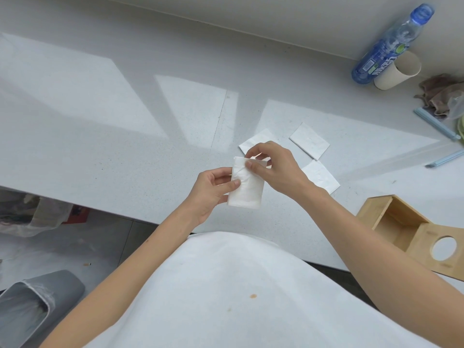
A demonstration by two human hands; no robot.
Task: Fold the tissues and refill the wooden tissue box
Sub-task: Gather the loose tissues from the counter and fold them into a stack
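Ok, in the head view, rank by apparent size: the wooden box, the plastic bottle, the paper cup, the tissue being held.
1. wooden box, partly cut off by the frame edge
2. plastic bottle
3. tissue held in left hand and right hand, and paper cup: too close to rank; the cup sits farther away.

Sunlight is falling in pale bands across my grey counter (125, 126); a wall (276, 11) is running behind, tiled floor (105, 237) below.
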